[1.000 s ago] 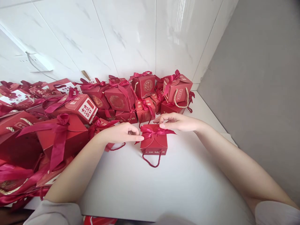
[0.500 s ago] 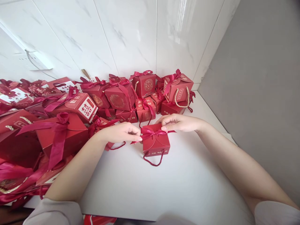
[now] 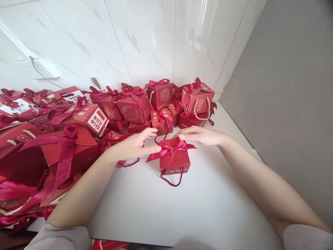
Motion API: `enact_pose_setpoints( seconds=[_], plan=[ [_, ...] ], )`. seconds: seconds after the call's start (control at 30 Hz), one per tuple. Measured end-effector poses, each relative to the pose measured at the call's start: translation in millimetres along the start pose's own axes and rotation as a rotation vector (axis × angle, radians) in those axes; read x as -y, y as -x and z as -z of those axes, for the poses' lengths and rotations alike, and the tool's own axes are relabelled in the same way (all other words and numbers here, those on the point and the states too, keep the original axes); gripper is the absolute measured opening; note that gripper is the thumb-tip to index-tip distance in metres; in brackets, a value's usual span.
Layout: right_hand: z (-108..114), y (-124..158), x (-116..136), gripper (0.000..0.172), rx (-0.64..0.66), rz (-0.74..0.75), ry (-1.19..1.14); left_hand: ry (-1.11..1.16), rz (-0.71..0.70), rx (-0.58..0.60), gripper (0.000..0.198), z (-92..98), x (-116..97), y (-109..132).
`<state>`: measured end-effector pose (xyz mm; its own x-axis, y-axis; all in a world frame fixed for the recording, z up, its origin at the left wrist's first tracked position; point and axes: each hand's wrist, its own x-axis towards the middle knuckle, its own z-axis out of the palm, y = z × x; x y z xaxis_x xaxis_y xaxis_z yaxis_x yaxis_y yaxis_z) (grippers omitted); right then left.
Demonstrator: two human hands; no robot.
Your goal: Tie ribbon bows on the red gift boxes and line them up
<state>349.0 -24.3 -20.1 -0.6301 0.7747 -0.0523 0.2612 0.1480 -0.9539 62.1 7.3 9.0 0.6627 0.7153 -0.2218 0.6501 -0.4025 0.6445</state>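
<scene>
Standing upright on the white tabletop (image 3: 161,215), the red gift box (image 3: 174,160) is found by me between the two hands, well apart from the near edge. A magenta satin bow (image 3: 172,148) crosses its lid, with ends extending past both the left and right sides. On the near face I record gold lettering, partly illegible at this range, and a dark-red rope handle (image 3: 172,184) drooping toward the tabletop.

I find the left hand (image 3: 137,144) unclenched: the thumb points to the bow's left part and appears to meet it, while the fingers are raised and spread beyond the thumb. The right hand (image 3: 199,135) is at the box's far right corner, thumb by the lid's far edge. Its other fingers are partly hidden, so I cannot tell whether it grips.

I note stacked ribboned boxes at left and along the marbled tile wall (image 3: 145,41). One carton bears a white double-happiness panel (image 3: 97,121); another, at the far right of the stack, has a cream rope handle (image 3: 202,113).
</scene>
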Motion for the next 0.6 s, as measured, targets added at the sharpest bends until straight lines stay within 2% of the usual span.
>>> enact_pose_setpoints(
  seconds=[0.03, 0.1, 0.17, 0.2, 0.27, 0.33, 0.47, 0.53, 0.6],
  plan=[
    [-1.1, 0.0, 0.7, 0.050, -0.009, 0.005, 0.002, 0.010, -0.025, -0.102, 0.067, -5.9, -4.3, 0.3],
    [-3.9, -0.9, 0.9, 0.047, -0.020, 0.031, 0.006, 0.032, -0.108, -0.276, 0.050, -22.0, -14.2, -1.2],
    [-7.1, -2.9, -0.9, 0.043, -0.041, 0.084, -0.010, 0.056, -0.215, -0.376, 0.026, -40.5, -22.2, -5.4],
    [-8.3, -4.1, -2.3, 0.042, -0.049, 0.113, -0.023, 0.062, -0.249, -0.388, 0.018, -49.1, -24.5, -8.1],
    [-9.5, -6.1, -5.2, 0.042, -0.055, 0.148, -0.040, 0.070, -0.278, -0.388, 0.011, -61.6, -25.5, -13.1],
    [-8.3, -6.6, -7.0, 0.041, -0.034, 0.135, -0.034, 0.088, -0.277, -0.370, 0.011, -65.4, -23.1, -16.2],
    [-1.2, -3.6, -7.4, 0.037, 0.057, 0.065, -0.034, 0.105, -0.159, -0.281, 0.025, -50.4, -16.8, -14.8],
    [2.2, -1.8, -7.6, 0.034, 0.002, 0.052, -0.055, 0.087, -0.041, -0.202, 0.033, -38.9, -14.5, -12.7],
    [4.6, -0.7, -8.1, 0.036, -0.134, 0.017, -0.018, 0.059, 0.035, -0.134, 0.039, -28.9, -12.9, -11.5]
  ],
)
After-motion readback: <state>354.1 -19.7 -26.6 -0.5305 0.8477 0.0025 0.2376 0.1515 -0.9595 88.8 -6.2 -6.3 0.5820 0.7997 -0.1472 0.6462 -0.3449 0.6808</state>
